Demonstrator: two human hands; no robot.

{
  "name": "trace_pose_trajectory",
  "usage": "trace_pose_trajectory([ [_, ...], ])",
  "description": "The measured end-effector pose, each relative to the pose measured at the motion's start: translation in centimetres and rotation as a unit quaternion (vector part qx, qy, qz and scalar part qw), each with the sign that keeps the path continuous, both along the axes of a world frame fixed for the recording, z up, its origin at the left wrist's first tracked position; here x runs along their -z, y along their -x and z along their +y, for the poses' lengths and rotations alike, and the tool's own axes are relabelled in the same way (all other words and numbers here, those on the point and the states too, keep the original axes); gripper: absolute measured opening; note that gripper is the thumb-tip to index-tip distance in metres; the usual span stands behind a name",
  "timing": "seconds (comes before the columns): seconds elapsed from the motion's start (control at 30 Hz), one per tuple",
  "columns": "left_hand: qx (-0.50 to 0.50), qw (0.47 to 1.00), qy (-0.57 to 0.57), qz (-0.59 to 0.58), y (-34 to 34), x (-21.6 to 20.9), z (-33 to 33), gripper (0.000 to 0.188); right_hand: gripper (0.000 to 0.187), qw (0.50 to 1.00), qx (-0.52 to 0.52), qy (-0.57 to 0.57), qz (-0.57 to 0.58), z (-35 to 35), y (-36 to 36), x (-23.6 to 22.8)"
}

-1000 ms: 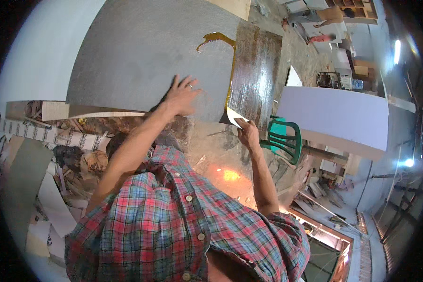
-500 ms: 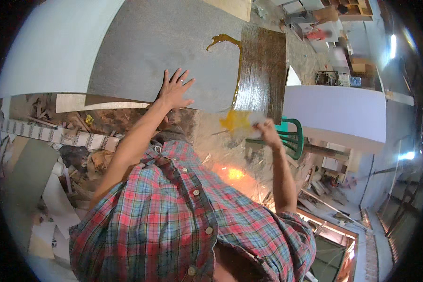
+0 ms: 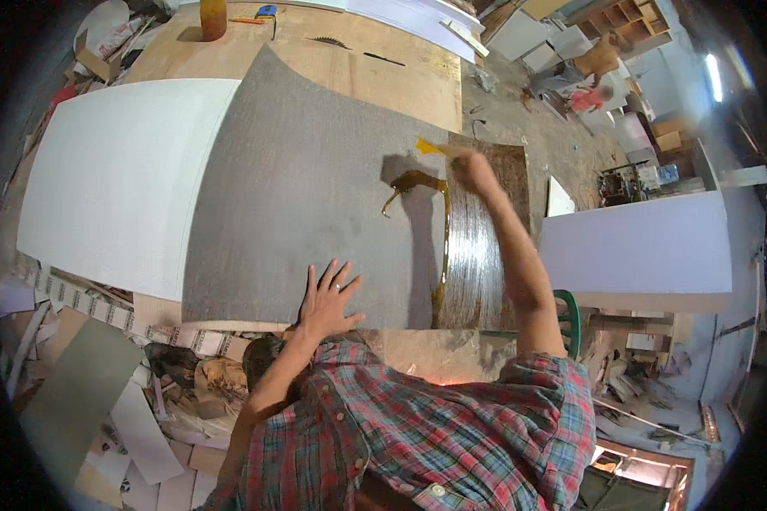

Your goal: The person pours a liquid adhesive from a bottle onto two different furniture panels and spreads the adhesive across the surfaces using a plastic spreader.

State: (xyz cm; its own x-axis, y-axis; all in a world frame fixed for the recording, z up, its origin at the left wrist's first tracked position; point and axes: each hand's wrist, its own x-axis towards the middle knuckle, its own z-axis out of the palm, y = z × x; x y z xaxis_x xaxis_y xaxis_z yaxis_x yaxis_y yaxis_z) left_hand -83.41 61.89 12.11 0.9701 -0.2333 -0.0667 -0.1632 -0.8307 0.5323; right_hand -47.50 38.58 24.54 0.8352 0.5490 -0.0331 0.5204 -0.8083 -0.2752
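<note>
Left hand (image 3: 324, 305) planted flat, right hand (image 3: 475, 172) up with a yellow scraper (image 3: 429, 147).

So the left one's splayed wide open on the grey sheet (image 3: 290, 179) at lower middle, holding nothing, probably so the sheet can't slide. The right one, above and right of centre, has its fingers curled round the scraper, likely by the back end to leave the blade free; can't see the full grip tho. Brown liquid (image 3: 419, 180) runs down beside a glossy dark strip (image 3: 477, 247). The sheet fills mid-frame, plywood surface (image 3: 383, 77) showing above it, with an amber bottle (image 3: 214, 21) upper left, maybe parked clear of the mess. Only lettering I can spot is on the printed strip (image 3: 102, 304), lower left.
</note>
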Motion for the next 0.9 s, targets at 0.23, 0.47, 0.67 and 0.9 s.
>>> trace_pose_trajectory([
  [0.23, -0.007, 0.999, 0.023, 0.048, -0.6, -0.7, -0.2, 0.08, 0.036, 0.995, -0.023, -0.006, -0.096, -3.5, -3.0, 5.3],
  [0.47, -0.014, 1.0, 0.016, 0.021, -1.0, -0.6, -0.3, 0.078, 0.038, 0.996, -0.016, 0.084, -0.025, -3.3, -12.3, 7.7],
  [0.67, -0.006, 0.999, 0.022, 0.032, -0.9, -0.6, -0.1, 0.077, 0.036, 0.995, -0.011, 0.099, -0.004, -6.1, -1.2, 6.8],
  [0.9, 0.0, 1.0, 0.004, 0.008, 0.0, 0.5, -0.2, 0.078, 0.045, 0.996, 0.016, 0.075, 0.034, -8.4, 19.5, 4.3],
])
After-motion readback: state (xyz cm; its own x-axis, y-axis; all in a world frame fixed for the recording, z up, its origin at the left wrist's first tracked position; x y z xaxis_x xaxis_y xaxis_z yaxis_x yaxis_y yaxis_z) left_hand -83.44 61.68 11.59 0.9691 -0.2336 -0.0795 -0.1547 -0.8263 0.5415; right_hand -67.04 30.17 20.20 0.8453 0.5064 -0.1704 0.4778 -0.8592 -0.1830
